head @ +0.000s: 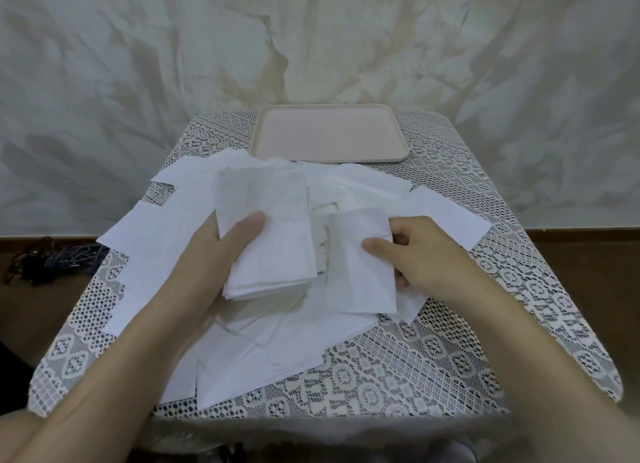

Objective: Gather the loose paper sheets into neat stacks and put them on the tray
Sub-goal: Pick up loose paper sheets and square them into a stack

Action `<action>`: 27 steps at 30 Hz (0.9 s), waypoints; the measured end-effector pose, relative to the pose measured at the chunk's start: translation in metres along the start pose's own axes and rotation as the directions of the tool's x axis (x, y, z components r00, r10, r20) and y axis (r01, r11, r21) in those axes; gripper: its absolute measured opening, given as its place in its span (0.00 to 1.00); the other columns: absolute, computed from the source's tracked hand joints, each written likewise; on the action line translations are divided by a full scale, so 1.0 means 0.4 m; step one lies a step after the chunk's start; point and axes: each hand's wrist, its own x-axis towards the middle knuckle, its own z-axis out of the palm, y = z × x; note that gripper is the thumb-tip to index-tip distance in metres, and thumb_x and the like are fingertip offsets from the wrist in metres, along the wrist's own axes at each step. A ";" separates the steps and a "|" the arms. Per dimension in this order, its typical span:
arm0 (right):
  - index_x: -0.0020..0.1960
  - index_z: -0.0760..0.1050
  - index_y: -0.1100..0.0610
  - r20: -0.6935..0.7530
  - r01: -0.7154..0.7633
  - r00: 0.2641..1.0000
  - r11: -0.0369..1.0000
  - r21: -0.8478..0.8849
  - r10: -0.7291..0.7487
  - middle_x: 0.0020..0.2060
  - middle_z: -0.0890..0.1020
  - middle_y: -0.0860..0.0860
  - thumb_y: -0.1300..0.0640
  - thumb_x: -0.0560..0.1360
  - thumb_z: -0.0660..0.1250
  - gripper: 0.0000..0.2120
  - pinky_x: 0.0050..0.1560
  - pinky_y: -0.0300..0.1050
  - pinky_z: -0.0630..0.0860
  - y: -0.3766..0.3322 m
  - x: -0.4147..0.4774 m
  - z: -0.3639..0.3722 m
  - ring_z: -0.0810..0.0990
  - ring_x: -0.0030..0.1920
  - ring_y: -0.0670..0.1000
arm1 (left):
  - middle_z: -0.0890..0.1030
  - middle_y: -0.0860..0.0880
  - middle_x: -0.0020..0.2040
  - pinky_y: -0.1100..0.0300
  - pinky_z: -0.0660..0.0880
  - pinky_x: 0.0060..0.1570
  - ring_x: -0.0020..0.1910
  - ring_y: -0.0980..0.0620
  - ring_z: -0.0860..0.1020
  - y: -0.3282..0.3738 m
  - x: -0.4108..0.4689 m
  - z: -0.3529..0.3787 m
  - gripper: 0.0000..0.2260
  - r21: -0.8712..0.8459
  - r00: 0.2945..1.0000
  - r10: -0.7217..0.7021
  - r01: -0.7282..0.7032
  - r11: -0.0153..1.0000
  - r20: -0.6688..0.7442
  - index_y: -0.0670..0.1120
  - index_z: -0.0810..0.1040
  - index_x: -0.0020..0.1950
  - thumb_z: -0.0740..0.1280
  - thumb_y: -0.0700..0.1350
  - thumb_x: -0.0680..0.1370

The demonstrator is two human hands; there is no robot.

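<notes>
Looking down through the head view, the left hand (221,251) holds a thick stack of white paper sheets (270,237). Its thumb lies across the top face and its fingers are hidden underneath, so its grip is clamped on that stack, held a little above the pile below.

Just beside it, the right hand (422,251) pinches a single white paper sheet (356,275) by its right edge, thumb on top and fingers curled behind. That grip is clamped on the sheet. The sheet's left edge comes close to the stack; whether they touch cannot be told.

Under both hands, many loose white paper sheets (263,355) lie scattered and overlapping across the middle of the table (433,369), which wears a white lace cloth.

At the table's far edge rests the pale pink rectangular tray (329,133), its floor showing bare; the farthest loose sheets reach just up to its near rim.

A dark tangle of cables (45,260) lies on the brown floor at left.
</notes>
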 end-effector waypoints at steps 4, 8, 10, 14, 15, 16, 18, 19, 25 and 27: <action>0.51 0.81 0.59 -0.038 0.047 0.998 0.999 -0.007 -0.047 0.46 0.87 0.56 0.51 0.81 0.68 0.11 0.55 0.65 0.81 -0.007 -0.003 0.000 0.86 0.49 0.60 | 0.89 0.56 0.52 0.66 0.80 0.39 0.49 0.57 0.87 0.000 -0.002 0.000 0.10 0.007 1.000 0.000 0.000 1.000 -0.007 0.53 0.80 0.64 0.67 0.50 0.83; 0.51 0.84 0.56 -0.079 0.052 0.997 0.920 0.388 -0.023 0.44 0.89 0.53 0.58 0.80 0.69 0.05 0.44 0.49 0.84 -0.050 -0.019 -0.023 0.87 0.44 0.53 | 0.87 0.56 0.58 0.58 0.79 0.52 0.57 0.55 0.86 -0.003 -0.002 0.002 0.14 0.026 0.999 0.034 -0.034 0.999 0.007 0.54 0.78 0.69 0.68 0.50 0.83; 0.52 0.84 0.55 -0.036 0.052 0.999 0.858 0.511 -0.040 0.45 0.89 0.53 0.58 0.78 0.71 0.05 0.42 0.44 0.83 -0.069 -0.032 -0.027 0.87 0.42 0.51 | 0.87 0.56 0.60 0.54 0.78 0.57 0.59 0.55 0.85 -0.009 -0.008 0.008 0.17 0.033 0.999 0.048 -0.049 0.998 0.024 0.55 0.77 0.70 0.71 0.53 0.81; 0.51 0.84 0.57 -0.017 0.125 0.991 0.887 0.444 -0.131 0.40 0.87 0.54 0.57 0.75 0.73 0.06 0.34 0.47 0.79 -0.098 -0.044 0.008 0.84 0.36 0.53 | 0.86 0.56 0.62 0.47 0.79 0.64 0.60 0.54 0.85 -0.019 -0.021 0.032 0.24 0.047 0.996 0.068 -0.071 0.996 0.053 0.56 0.76 0.70 0.69 0.60 0.75; 0.51 0.84 0.58 -0.022 0.154 0.987 0.903 0.402 -0.158 0.35 0.86 0.52 0.59 0.76 0.73 0.05 0.29 0.43 0.74 -0.102 -0.045 0.020 0.80 0.31 0.51 | 0.86 0.56 0.62 0.46 0.79 0.64 0.60 0.54 0.85 -0.021 -0.024 0.039 0.24 0.044 0.995 0.073 -0.076 0.996 0.068 0.56 0.76 0.71 0.68 0.61 0.75; 0.50 0.83 0.58 -0.028 0.170 0.985 0.910 0.378 -0.172 0.31 0.83 0.49 0.60 0.77 0.73 0.03 0.26 0.39 0.69 -0.104 -0.044 0.032 0.77 0.27 0.47 | 0.86 0.56 0.62 0.45 0.79 0.65 0.61 0.54 0.84 -0.022 -0.027 0.045 0.25 0.038 0.994 0.075 -0.078 0.996 0.084 0.56 0.76 0.71 0.67 0.63 0.76; 0.47 0.83 0.57 -0.037 0.174 0.984 0.916 0.362 -0.172 0.26 0.80 0.45 0.60 0.77 0.74 0.01 0.25 0.33 0.66 -0.107 -0.040 0.049 0.74 0.24 0.41 | 0.85 0.56 0.63 0.45 0.79 0.65 0.62 0.54 0.84 -0.024 -0.031 0.052 0.26 0.027 0.991 0.082 -0.085 0.996 0.103 0.57 0.76 0.71 0.66 0.66 0.76; 0.46 0.83 0.57 -0.048 0.176 0.984 0.919 0.352 -0.170 0.27 0.80 0.45 0.59 0.76 0.75 0.02 0.27 0.34 0.68 -0.109 -0.036 0.056 0.75 0.25 0.41 | 0.85 0.56 0.63 0.45 0.78 0.65 0.62 0.54 0.84 -0.024 -0.032 0.054 0.27 0.027 0.990 0.093 -0.096 0.995 0.108 0.57 0.75 0.71 0.66 0.67 0.76; 0.35 0.71 0.61 -0.152 0.207 0.971 0.964 0.165 -0.183 0.25 0.66 0.45 0.46 0.70 0.78 0.23 0.36 0.47 0.63 -0.111 -0.020 0.099 0.65 0.30 0.48 | 0.85 0.54 0.64 0.47 0.79 0.63 0.63 0.52 0.84 -0.030 -0.032 0.052 0.25 0.027 0.984 0.104 -0.109 0.994 0.147 0.55 0.76 0.71 0.71 0.61 0.76; 0.37 0.73 0.60 -0.153 0.209 0.971 0.965 0.159 -0.185 0.24 0.67 0.45 0.46 0.71 0.78 0.21 0.36 0.47 0.64 -0.107 -0.020 0.102 0.66 0.29 0.48 | 0.85 0.53 0.64 0.45 0.79 0.63 0.63 0.51 0.84 -0.030 -0.032 0.049 0.23 0.026 0.985 0.093 -0.098 0.995 0.146 0.55 0.76 0.71 0.71 0.57 0.77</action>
